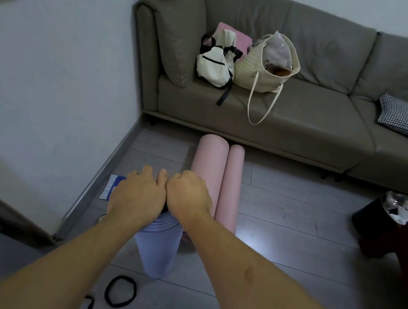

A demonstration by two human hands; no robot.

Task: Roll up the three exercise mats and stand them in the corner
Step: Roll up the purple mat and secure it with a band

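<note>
I see both hands, left (pixel 138 192) and right (pixel 188 195), curled over the blue roll's (pixel 157 250) top end, its axis upright beneath them

Bare floor (pixel 292 214) open to the right of the two pink rolled mats (pixel 216 181), wall (pixel 53 88) and baseboard closing the left side, sofa (pixel 288 128) blocking just behind the mats, dark bin (pixel 377 218) far right, black bands (pixel 120 291) lying on near floor.
</note>
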